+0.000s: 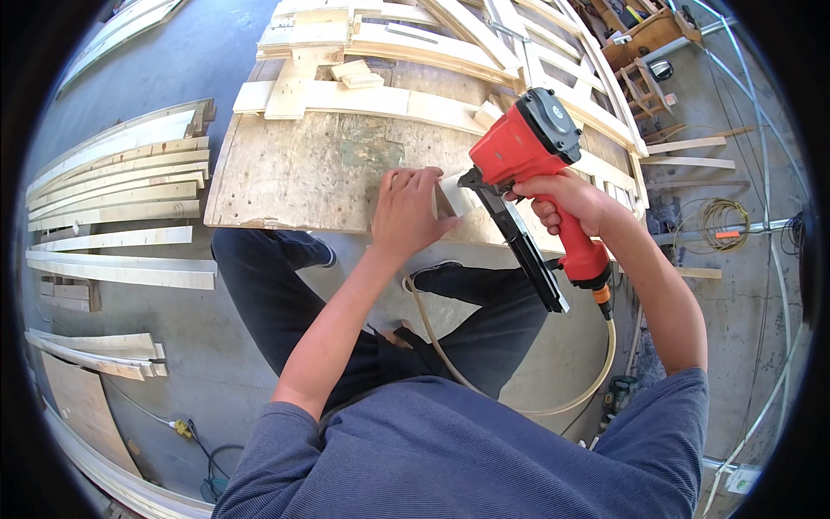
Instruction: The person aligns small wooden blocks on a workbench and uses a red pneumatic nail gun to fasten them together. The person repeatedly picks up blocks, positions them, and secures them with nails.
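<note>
And here's the red nail gun (519, 143), right of centre, slanting over the near edge of the desk (294, 173)! A small round emblem sits on its black cap (552, 121), too tiny to read. The right hand (566, 206) has it, fingers wrapped around the red handle, the long black magazine (519, 242) angling down and right.

Mid-frame, the left hand (408, 208) is on the pale wood block (458, 195), fingers bent at its left end; whether they pinch it, one cannot tell.

Look at the obstacles! A slatted wooden frame (432, 48) crowds the top of the frame, two small offcuts (359, 75) lying loose on it. Below, the air hose (610, 355) drops from an orange fitting (601, 295) and loops beneath the magazine, over by the person's legs (493, 346). Planks (121, 186) line the floor far left; a yellow coiled hose (724, 227) lies at right, near metal tubes (765, 130).
</note>
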A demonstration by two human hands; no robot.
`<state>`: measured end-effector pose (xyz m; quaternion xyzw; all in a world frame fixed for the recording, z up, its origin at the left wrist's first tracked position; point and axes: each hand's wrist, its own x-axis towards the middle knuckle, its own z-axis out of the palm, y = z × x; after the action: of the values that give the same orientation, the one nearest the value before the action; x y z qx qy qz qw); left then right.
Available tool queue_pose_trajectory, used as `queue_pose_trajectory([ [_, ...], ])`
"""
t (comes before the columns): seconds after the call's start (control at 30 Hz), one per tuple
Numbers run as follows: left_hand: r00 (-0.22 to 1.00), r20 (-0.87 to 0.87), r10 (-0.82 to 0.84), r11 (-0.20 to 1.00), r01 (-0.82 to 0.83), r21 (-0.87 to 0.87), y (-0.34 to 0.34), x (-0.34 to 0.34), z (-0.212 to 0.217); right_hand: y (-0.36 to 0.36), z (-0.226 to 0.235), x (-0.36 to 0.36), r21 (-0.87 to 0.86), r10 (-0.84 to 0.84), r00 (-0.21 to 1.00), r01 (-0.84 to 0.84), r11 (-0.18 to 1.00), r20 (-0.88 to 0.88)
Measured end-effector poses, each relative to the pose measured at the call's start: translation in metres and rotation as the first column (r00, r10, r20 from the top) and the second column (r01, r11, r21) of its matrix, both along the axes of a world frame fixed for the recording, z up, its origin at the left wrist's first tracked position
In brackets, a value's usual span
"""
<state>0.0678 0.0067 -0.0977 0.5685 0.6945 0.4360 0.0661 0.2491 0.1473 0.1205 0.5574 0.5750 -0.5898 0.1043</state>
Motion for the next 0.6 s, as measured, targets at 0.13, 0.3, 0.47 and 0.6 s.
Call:
queue_pose_trajectory([
  [0.13, 1.0, -0.009, 0.004, 1.0, -0.004, -0.009, -0.0005, -0.0007, 0.0003, -0.0042, 0.0029, -0.0032, 0.032, 0.018, 1.0, -0.018, 0.999, 0.002],
  [0.3, 1.0, 0.004, 0.005, 1.0, -0.005, -0.005, 0.0002, 0.0, 0.0004, -0.0036, 0.0006, -0.0015, 0.043, 0.005, 1.0, -0.005, 0.999, 0.002],
  [0.47, 1.0, 0.013, 0.0, 1.0, 0.0, -0.028, -0.0002, -0.0006, 0.0021, -0.002, -0.0002, -0.0022, 0.04, 0.013, 1.0, -0.014, 0.999, 0.014],
  [0.6, 1.0, 0.014, -0.002, 0.999, 0.002, -0.034, -0.001, -0.0008, 0.0019, -0.0055, 0.0015, -0.0054, 0.057, 0.012, 1.0, -0.013, 0.998, 0.017],
])
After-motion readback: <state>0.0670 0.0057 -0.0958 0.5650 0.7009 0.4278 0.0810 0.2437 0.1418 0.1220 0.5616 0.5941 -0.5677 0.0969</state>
